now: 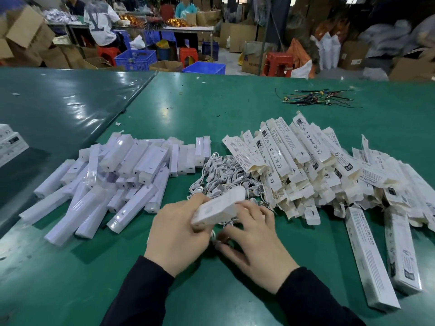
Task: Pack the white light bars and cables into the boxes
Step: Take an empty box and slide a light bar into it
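White light bars (113,182), each in clear wrap, lie heaped on the green table (235,109) at about 9 o'clock from the hands. Just right of that heap, at 12 o'clock from the hands, sits a tangle of white cables (223,175). The left hand (179,234) curls its fingers round 1 light bar (219,208), holding it tilted above the table with its far end over the cables. The right hand (254,238) lies beside it with fingers spread and lightly bent, fingertips at the bar's underside and at a white cable (215,238) between the 2 hands; whether it pinches that cable I cannot tell. At 2 o'clock spreads a big pile of white printed boxes (313,165), and 2 boxes (381,255) lie flat at 3 o'clock. A bundle of colored wires (317,98) rests farther off at 1 o'clock.
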{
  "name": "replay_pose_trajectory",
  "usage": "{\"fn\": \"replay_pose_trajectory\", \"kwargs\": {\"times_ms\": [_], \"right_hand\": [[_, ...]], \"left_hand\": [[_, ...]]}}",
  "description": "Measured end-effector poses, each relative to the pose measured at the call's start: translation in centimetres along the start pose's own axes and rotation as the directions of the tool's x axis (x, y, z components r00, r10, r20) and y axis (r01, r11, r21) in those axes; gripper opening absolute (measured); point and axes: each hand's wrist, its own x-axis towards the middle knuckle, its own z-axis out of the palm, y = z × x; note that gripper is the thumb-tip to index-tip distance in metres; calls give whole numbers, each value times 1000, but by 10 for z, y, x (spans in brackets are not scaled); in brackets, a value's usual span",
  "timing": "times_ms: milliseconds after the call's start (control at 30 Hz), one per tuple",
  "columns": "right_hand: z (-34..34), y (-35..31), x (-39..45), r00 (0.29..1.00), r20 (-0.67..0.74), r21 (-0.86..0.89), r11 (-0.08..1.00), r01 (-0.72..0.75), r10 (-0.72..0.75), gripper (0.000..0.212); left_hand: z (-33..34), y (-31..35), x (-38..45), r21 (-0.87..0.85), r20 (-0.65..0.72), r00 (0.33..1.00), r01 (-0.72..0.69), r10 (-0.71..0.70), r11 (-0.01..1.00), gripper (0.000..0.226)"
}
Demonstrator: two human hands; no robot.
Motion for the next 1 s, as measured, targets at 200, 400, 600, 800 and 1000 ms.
{"fn": "replay_pose_trajectory", "kwargs": {"times_ms": [200,400,600,800,1000], "right_hand": [[-19,6,2,973,68,644,735,-212,221,13],[-19,5,6,873,268,904,207,-374,408,37],[-15,0,6,906,355,932,-10,-363,232,41],[-19,-1,6,926,290,957,-76,-280,242,39],[-33,6,7,847,54,976,151,-157,528,27]], "left_hand": [[7,1,-2,-18,143,974,-173,174,985,29],[6,7,0,-211,28,985,-162,171,964,29],[10,5,-6,-513,27,995,-67,94,856,8],[15,9,-7,-605,-14,999,-36,35,795,34],[12,6,-3,-415,-71,997,7,-40,910,9]]}}
